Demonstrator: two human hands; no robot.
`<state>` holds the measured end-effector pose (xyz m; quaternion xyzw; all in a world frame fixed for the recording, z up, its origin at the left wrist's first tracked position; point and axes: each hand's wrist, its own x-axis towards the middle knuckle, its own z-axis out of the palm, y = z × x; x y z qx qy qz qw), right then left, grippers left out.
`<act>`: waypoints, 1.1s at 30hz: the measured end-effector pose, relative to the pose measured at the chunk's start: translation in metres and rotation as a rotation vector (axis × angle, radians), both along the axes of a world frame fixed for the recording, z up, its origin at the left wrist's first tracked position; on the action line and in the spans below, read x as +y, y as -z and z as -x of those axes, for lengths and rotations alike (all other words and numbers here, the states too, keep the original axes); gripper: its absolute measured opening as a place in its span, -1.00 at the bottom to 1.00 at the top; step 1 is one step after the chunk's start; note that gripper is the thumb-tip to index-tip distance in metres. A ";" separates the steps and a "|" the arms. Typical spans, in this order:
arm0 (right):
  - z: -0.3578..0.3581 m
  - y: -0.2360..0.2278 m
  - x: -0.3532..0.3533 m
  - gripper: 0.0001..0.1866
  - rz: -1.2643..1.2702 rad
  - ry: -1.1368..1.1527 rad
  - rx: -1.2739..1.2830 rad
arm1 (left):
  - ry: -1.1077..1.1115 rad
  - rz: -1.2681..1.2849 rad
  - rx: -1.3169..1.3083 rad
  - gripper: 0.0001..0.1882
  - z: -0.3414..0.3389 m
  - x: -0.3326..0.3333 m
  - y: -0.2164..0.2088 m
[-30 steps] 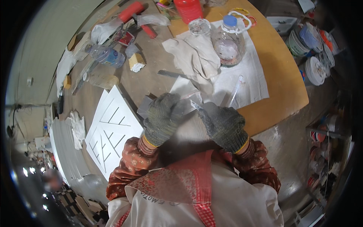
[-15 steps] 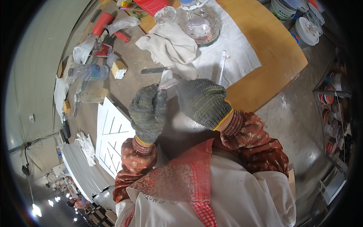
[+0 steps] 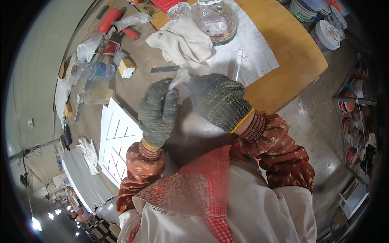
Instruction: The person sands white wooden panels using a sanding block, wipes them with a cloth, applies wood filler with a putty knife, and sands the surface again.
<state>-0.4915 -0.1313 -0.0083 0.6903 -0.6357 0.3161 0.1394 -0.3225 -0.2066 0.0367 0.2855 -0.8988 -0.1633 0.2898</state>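
My left hand (image 3: 157,111), in a grey-green knitted glove with a yellow cuff edge, is closed at the middle of the worktable. From between its thumb and fingers sticks a thin, crumpled whitish scrap (image 3: 180,78), of cloth or plastic; I cannot tell which. My right hand (image 3: 221,103) wears a matching glove and is held just to the right, back upward. Its fingers curve down out of sight, and a blurry patch covers their left side. Just beyond the hands lie a flat dark strip (image 3: 165,69) and a clear tube (image 3: 238,65) on white cloth.
A large glass jar (image 3: 214,24) and a crumpled cream cloth (image 3: 182,40) stand beyond. Leftward are plastic bottles (image 3: 95,72), a yellow sponge (image 3: 127,68) and white sheets with dark lines (image 3: 117,135). A wooden board (image 3: 296,52) lies right; buckets (image 3: 326,34) stand past it.
Both hands have shifted slightly away from me, the right one a little more raised. The left still grips the whitish scrap. The whole view has moved a little.
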 end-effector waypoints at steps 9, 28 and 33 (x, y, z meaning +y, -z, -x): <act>0.002 -0.002 -0.004 -0.83 -0.389 -0.102 -0.200 | -0.007 -0.104 -0.009 -0.74 -0.001 0.006 0.004; 0.030 0.042 -0.013 -0.80 -0.224 -0.591 -0.226 | -0.037 -0.638 0.306 -0.66 -0.009 0.010 0.030; 0.033 0.037 -0.004 -0.77 -0.583 -0.691 -0.737 | -0.044 -0.256 0.124 -0.68 -0.030 0.003 0.050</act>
